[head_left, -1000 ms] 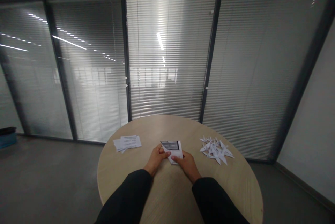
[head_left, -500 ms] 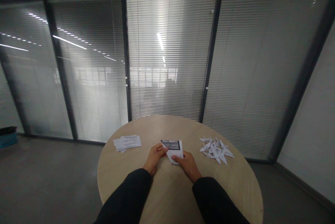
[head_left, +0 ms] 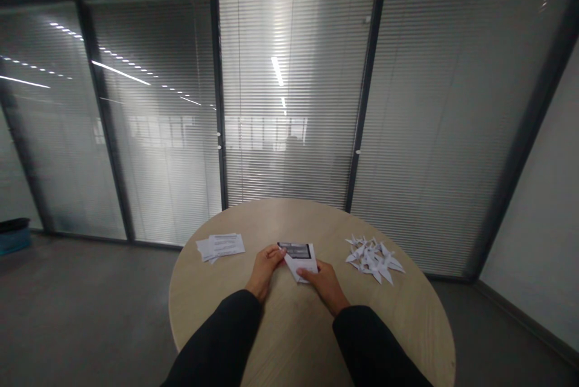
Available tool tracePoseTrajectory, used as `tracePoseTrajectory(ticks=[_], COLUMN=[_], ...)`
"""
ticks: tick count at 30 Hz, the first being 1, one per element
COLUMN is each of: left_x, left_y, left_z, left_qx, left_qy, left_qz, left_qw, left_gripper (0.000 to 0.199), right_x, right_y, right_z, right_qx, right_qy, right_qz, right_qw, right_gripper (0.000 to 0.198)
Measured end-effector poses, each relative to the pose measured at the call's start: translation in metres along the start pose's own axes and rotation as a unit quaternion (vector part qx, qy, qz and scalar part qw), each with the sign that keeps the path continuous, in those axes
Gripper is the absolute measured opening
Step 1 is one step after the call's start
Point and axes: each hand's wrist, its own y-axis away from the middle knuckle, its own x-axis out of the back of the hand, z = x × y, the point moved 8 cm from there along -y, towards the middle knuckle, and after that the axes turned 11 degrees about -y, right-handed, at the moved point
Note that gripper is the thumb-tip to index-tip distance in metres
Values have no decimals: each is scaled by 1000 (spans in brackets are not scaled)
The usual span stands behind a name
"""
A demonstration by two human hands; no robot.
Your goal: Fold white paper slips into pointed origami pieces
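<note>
A folded sheet of paper (head_left: 302,263), white with a dark printed block near its top, is held between my two hands above the middle of the table. My left hand (head_left: 266,267) pinches its upper left edge between thumb and fingers. On the lower right side, my right hand (head_left: 323,283) grips it with the thumb on top and the fingers behind. The paper's lower end narrows to a slanted fold. What lies on its underside is hidden.
The round wooden table (head_left: 289,339) carries a few printed paper sheets (head_left: 226,245) at left and a heap of folded white paper shapes (head_left: 373,259) at right. Glass partitions with blinds (head_left: 289,164) stand behind it. A blue bin (head_left: 14,237) is on the floor far left.
My left thumb and fingers have shifted slightly up and left along the paper's edge. My right hand keeps its hold, and the paper has barely moved.
</note>
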Motion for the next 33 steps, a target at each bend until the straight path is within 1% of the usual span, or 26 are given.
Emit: tracePoseTrajectory(ticks=[7,11,18,23,29,33], left_x=[3,5,4,6,7,12], left_y=[-2,-1,2,2,2,1], left_z=[-6,-5,-1,-1,-2,-6], left_qx=[5,10,20,21,34,33], left_qy=[2,4,12,15,12,10], left_qz=[-6,3,11,22,32,54], left_qw=[1000,1000,1000,999,999,998], left_gripper=[35,36,34,35,32,31], right_x=[2,4,2,2,0,-4], right_y=[-1,-2,-1,-2,-2,0], right_z=[4,5,3,4,5,4], right_qx=[3,8,3,3,-2,-8], right_qy=[3,8,-6,-6,-8,-10], right_qz=[-4,-1,-9,-13,-19,-29], right_qw=[1000,1000,1000,1000,1000,999], right_gripper=[35,36,34,36,34,34])
